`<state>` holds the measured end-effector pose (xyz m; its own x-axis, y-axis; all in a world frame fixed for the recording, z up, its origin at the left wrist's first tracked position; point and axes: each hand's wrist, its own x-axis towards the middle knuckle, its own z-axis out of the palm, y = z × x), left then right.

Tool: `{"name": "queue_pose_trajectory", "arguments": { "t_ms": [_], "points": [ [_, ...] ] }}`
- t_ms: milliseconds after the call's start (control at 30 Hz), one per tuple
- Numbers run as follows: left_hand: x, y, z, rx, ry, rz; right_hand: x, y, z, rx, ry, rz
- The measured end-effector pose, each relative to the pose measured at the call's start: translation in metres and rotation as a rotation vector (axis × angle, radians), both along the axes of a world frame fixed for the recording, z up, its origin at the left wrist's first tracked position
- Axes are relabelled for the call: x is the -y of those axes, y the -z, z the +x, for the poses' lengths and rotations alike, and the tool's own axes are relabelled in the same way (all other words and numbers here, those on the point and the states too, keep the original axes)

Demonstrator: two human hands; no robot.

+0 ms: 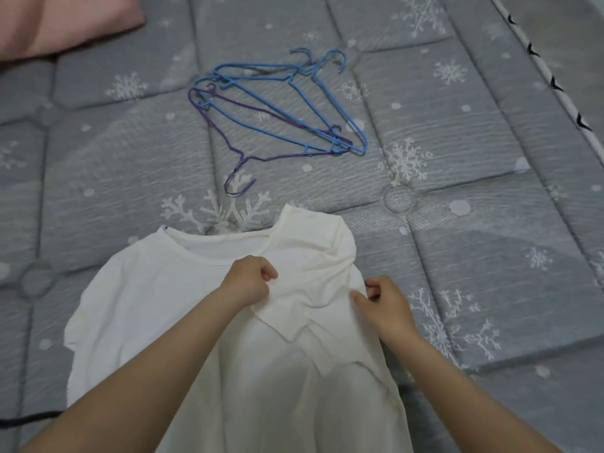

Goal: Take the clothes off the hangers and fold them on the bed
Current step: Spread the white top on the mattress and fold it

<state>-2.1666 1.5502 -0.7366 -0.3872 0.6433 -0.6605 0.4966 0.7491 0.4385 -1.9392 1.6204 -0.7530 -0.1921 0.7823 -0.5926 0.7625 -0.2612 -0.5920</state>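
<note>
A white T-shirt (183, 322) lies spread on the near part of the bed (457, 273), off its hanger, neckline pointing away from the person. Its right sleeve and shoulder are turned inward over the chest, forming the first fold. The left hand (250, 277) is curled, pinching the folded fabric near the collar; the right hand (384, 304) pinches the cloth at the shirt's right edge, thumb and fingers closed on it. The shirt's left sleeve lies flat and unfolded, and the lower hem runs out of view below. Beyond the neckline, on the grey snowflake quilt, sits a loose pile of bare wire hangers (277, 109), several blue and one purple, none carrying a garment. A pink pillow (62, 21) occupies the far left corner. Assessment: unhanging appears complete for what is visible; folding of this shirt is at an early stage, with the left side and lengthwise folds outstanding. No finished folded clothes are in view.
</note>
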Motion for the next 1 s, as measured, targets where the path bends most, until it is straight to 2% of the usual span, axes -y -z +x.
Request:
{"name": "queue_pose_trajectory", "arguments": {
  "t_ms": [167, 333, 467, 600, 767, 833, 1000],
  "points": [
    [-0.039, -0.008, 0.017, 0.049, -0.104, 0.148, -0.002, -0.002, 0.0, -0.021, 0.011, -0.002],
    [-0.077, 0.002, 0.052, 0.138, -0.122, 0.105, -0.002, 0.004, 0.01, 0.003, -0.067, 0.046],
    [-0.094, 0.014, 0.06, 0.097, -0.072, 0.17, -0.006, 0.011, 0.02, 0.022, -0.087, 0.092],
    [-0.107, 0.01, 0.064, 0.217, -0.25, 0.348, -0.012, 0.01, 0.028, 0.03, -0.002, 0.113],
    [-0.116, 0.007, 0.065, 0.419, -0.471, 0.33, -0.015, 0.006, 0.037, -0.025, 0.078, 0.068],
    [-0.112, 0.004, 0.063, 0.376, -0.415, 0.317, -0.013, 0.004, 0.041, -0.041, 0.094, 0.054],
    [-0.08, 0.006, 0.048, 0.11, -0.202, 0.233, -0.001, -0.001, 0.053, 0.055, 0.001, 0.0]
  ]
}}
